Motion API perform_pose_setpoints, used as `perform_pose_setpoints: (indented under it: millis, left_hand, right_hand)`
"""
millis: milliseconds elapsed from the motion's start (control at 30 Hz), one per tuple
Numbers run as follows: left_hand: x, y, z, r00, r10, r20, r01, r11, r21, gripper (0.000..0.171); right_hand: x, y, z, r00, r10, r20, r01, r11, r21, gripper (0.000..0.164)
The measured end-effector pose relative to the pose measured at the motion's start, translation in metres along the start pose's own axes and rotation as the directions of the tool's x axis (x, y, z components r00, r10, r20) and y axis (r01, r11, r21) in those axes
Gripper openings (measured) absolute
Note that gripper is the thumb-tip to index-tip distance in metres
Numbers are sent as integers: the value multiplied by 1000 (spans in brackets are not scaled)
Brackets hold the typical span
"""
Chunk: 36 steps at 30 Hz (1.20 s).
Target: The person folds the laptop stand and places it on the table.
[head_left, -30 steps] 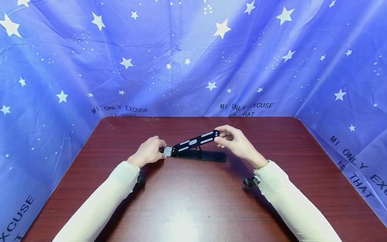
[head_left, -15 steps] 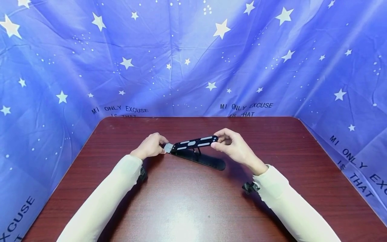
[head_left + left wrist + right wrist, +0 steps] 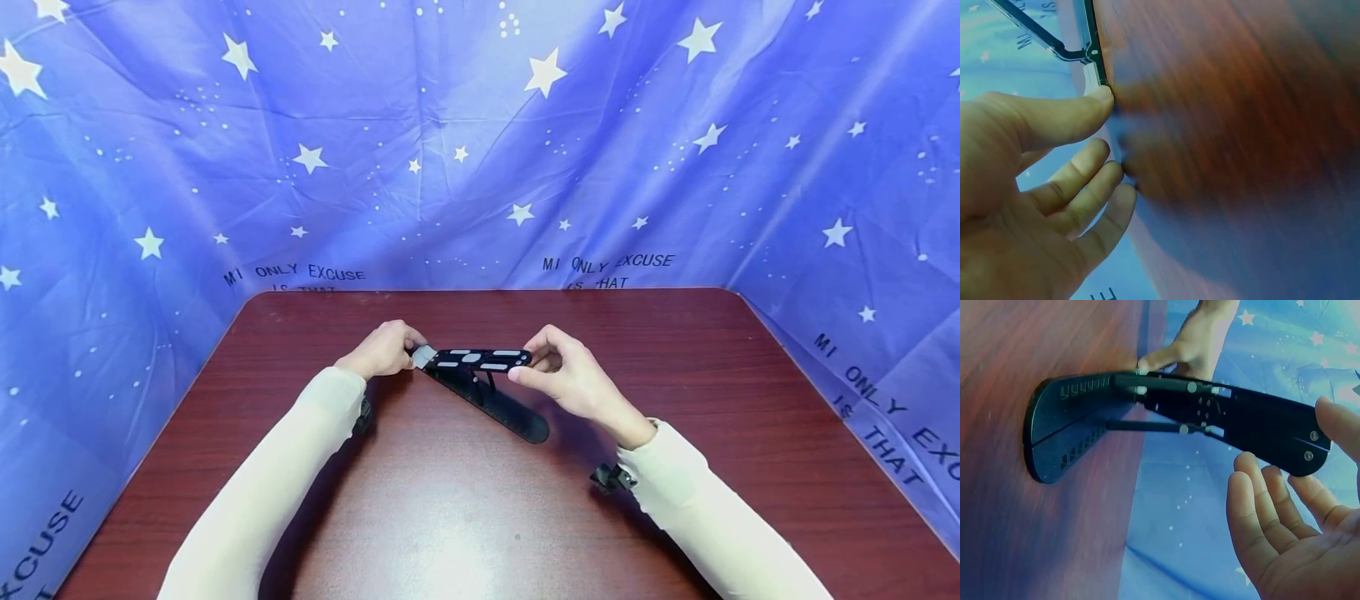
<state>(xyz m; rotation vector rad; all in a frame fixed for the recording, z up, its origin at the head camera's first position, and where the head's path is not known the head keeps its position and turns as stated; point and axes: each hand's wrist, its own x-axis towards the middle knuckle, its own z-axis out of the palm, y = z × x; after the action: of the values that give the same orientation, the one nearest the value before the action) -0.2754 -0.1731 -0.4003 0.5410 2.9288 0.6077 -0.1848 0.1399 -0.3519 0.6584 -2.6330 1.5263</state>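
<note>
A black folding laptop stand with grey pads on its upper plate is partly unfolded near the middle of the table. Its base plate angles toward the front right on the wood. In the right wrist view two support struts join the plates, near rows of notches in the base. My left hand pinches the hinged end, its thumb on the edge and other fingers loosely bent. With thumb and forefinger my right hand holds the upper plate's raised free end; the remaining fingers lie below it.
The dark red wooden table extends on all sides of the stand. A blue curtain with white stars hangs behind its back edge and along both sides. Small black devices, one of them a wrist camera, sit at both cuffs.
Both hands have turned the stand: the base's free end has swung toward the front, while the hinged end has moved back and slightly right. My right hand has come slightly left and nearer.
</note>
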Motion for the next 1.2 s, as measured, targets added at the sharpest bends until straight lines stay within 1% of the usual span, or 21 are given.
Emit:
perform_pose_setpoints:
  millis: [133, 267, 400, 500, 633, 733, 867, 1033, 1200]
  left_hand:
    - [4, 0, 1, 1000, 4, 0, -4, 1000, -13, 43]
    - [5, 1, 0, 1000, 14, 2, -14, 1000, -6, 43]
    - [1, 1, 0, 1000, 27, 0, -27, 1000, 1, 40]
    - [-4, 0, 1, 999, 34, -20, -35, 999, -31, 39]
    - [-12, 0, 2, 1000, 8, -25, -11, 993, -120, 40]
    - [-17, 3, 4, 1000, -17, -12, 15, 986, -167, 48]
    - [-19, 7, 7, 999, -42, -19, 39, 986, -163, 56]
    - [-18, 7, 11, 997, -69, -41, 63, 989, -137, 56]
    - [-17, 6, 11, 995, -89, -48, 82, 988, -129, 56]
  right_hand:
    - [-2, -4, 5, 1000, 8, -5, -8, 1000, 5, 34]
    - [-4, -6, 6, 1000, 21, 1, -21, 1000, 9, 36]
    - [-2, -3, 1, 999, 12, 40, -13, 999, 34, 38]
    - [2, 1, -8, 996, 7, 85, -13, 998, 69, 37]
    - [8, 7, -20, 982, 6, 188, -38, 985, 170, 38]
    - [11, 9, -27, 968, 14, 251, -75, 969, 235, 39]
    - [14, 12, -30, 958, 27, 285, -105, 959, 262, 37]
    - [15, 16, -25, 950, 20, 310, -112, 952, 283, 33]
    - [15, 15, -22, 952, 29, 305, -117, 955, 274, 33]
